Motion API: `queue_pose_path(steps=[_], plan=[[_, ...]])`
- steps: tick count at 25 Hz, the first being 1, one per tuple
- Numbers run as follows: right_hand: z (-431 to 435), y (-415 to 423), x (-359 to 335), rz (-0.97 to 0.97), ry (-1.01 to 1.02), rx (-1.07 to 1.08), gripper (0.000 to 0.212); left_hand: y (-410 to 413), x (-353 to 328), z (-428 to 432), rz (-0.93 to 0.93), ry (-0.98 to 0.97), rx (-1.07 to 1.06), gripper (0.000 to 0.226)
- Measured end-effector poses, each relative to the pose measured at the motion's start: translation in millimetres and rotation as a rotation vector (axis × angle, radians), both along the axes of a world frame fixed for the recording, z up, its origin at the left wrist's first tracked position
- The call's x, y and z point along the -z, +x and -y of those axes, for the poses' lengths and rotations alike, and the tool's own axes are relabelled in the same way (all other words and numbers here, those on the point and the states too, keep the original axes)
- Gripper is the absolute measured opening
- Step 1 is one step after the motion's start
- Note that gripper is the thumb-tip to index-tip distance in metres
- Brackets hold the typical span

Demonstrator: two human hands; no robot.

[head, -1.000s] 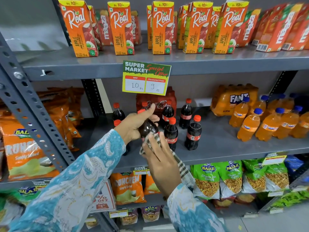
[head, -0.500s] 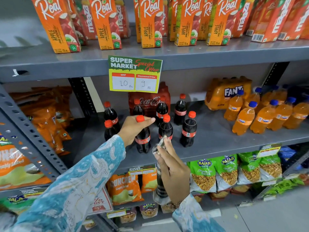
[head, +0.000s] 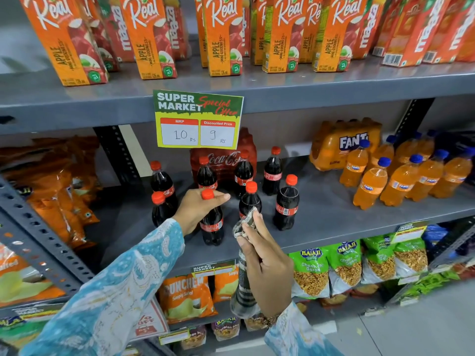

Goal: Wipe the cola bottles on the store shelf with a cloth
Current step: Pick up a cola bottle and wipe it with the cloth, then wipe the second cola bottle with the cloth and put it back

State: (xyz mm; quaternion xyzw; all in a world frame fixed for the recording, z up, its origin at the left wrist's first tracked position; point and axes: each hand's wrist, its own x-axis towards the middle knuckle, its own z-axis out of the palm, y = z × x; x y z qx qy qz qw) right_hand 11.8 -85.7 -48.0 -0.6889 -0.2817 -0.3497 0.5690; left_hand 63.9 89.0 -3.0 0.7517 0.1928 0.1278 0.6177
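Observation:
Several small cola bottles with red caps stand on the grey middle shelf (head: 334, 217). My left hand (head: 198, 209) grips the neck of the front cola bottle (head: 212, 227), which stands upright near the shelf's front edge. My right hand (head: 264, 263) holds a checked cloth (head: 244, 268) just in front of the shelf; the cloth's bunched top sits beside another cola bottle (head: 250, 201) and its tail hangs down. A third cola bottle (head: 287, 204) stands to the right, apart from both hands.
A red cola multipack (head: 226, 158) sits behind the bottles. Orange soda bottles (head: 401, 183) fill the shelf's right side. Juice cartons (head: 221, 34) line the shelf above, with a price card (head: 198, 119) hanging from it. Snack bags (head: 341, 265) lie below and at left.
My left hand has set the cola bottle from a tilted, lifted position down upright on the shelf. My right hand has drawn the cloth off that bottle toward the right.

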Motion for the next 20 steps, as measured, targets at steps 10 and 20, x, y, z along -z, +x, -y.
queue_pose_path(steps=[10,20], plan=[[-6.3,0.0,-1.5,-0.034,0.039,-0.041,0.026,-4.4,-2.3,-7.3,-0.044,0.079,0.090,0.058],[28.8,19.3,-21.4,-0.086,0.163,0.009,0.028,-29.4,-30.6,77.5,0.645,0.699,-0.057,0.055]])
